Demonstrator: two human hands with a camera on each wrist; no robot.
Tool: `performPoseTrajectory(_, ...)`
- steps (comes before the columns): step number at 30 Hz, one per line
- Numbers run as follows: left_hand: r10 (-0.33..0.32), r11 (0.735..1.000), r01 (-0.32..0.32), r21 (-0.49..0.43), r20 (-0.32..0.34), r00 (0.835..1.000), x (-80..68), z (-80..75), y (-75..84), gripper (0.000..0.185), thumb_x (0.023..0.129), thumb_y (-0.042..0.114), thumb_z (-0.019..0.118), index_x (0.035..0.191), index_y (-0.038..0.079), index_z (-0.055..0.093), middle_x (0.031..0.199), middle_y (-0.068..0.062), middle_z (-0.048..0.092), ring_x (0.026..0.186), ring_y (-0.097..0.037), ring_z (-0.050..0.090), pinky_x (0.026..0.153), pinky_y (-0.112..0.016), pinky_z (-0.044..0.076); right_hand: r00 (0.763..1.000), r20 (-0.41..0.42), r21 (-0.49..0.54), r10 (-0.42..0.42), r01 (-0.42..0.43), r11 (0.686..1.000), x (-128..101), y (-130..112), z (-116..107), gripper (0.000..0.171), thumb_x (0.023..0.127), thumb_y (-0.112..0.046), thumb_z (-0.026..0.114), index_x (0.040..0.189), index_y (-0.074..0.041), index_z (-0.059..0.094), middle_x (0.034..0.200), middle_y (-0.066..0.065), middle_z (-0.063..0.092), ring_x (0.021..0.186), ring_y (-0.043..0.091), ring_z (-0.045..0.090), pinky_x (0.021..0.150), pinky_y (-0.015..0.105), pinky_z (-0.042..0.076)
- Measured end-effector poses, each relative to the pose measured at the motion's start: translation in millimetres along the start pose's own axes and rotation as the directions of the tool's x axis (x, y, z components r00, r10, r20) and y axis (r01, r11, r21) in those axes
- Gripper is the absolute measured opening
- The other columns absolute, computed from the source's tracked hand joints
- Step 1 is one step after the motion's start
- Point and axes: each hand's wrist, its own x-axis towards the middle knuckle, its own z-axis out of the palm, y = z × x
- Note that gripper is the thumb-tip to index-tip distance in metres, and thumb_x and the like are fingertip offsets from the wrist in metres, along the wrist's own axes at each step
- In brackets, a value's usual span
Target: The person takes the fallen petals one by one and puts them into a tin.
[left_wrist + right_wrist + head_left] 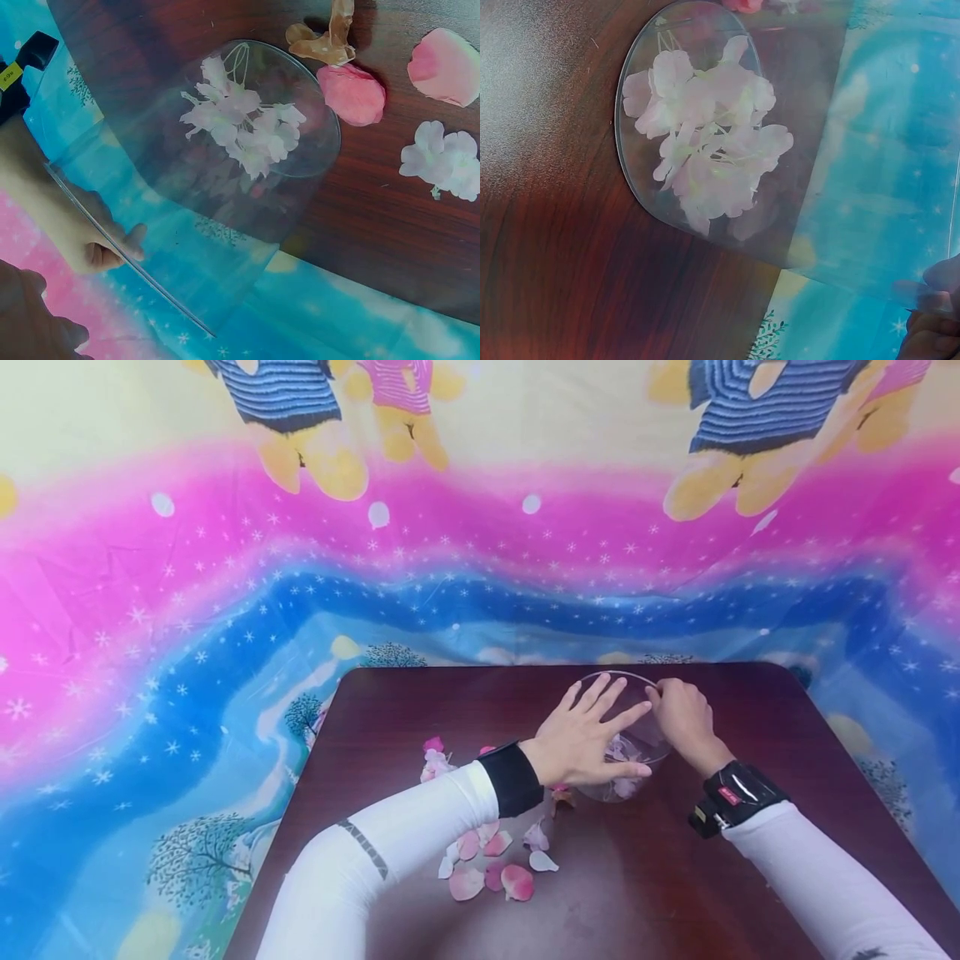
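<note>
**Both hands at a glass bowl near the table's far edge**

The dark wooden table [420, 710] has bare surface to the left of the hands and along the near right side; its far edge runs just behind the glass bowl [637, 689], and beyond it hangs a bright printed cloth [225, 568]. Loose pink and white petals [491, 868] lie scattered on the wood beside and under the left forearm, so that stretch is cluttered.

The left hand [585, 739] reaches in from the near left, palm down, fingers straight and spread across the bowl's open top, thumb pointing along its near side. The right hand [684, 718] comes in from the right with its fingers curled over the far right rim; the left wrist view shows a thumb and finger pinching the rim of the glass. Both forearms wear white sleeves, each with a dark wrist strap.

The bowl stands on the table toward the far edge, right of centre. It is clear, and the wrist views show a cluster of pale white-pink blossoms [709, 142] lying on its bottom. Outside it, close to its base, lie a pink petal [351, 94], a white blossom [442, 159] and a withered brownish piece [324, 41].
</note>
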Motion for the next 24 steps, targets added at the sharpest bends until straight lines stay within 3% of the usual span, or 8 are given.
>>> performPoseTrajectory(9,0.000,1.000,0.000,0.000,-0.010,1.000,-7.3,5.1,-11.0,0.088,0.090,0.085,0.032,0.161,0.044,0.001,0.173,0.000,0.002,0.161,-0.022,-0.003,0.130,-0.048,0.010,1.000,-0.015,-0.002,-0.007,0.007,1.000,-0.1,-1.1,0.3,0.030,0.102,-0.021,0.057,0.087,0.002,0.068,0.078,0.023,0.066,0.073,0.044,0.065,0.055,0.054,0.047)
performPoseTrajectory(16,-0.009,0.998,0.007,-0.057,-0.027,1.000,-16.2,3.0,-24.7,0.087,0.092,0.081,0.037,0.162,0.041,0.004,0.173,-0.002,0.003,0.161,-0.023,-0.001,0.130,-0.049,0.009,1.000,-0.010,-0.004,-0.001,0.001,1.000,0.8,-0.5,1.0,0.031,0.102,-0.022,0.056,0.082,-0.001,0.066,0.072,0.018,0.062,0.068,0.038,0.062,0.052,0.049,0.044)
performPoseTrajectory(24,-0.021,0.997,0.019,-0.079,-0.028,0.999,-25.3,5.9,-36.2,0.087,0.092,0.080,0.039,0.162,0.040,0.006,0.173,-0.003,0.003,0.161,-0.025,0.002,0.130,-0.049,0.007,1.000,-0.011,-0.003,0.005,-0.005,1.000,0.2,-0.5,0.9,0.031,0.102,-0.022,0.057,0.081,-0.002,0.065,0.074,0.018,0.063,0.071,0.041,0.064,0.053,0.050,0.045)
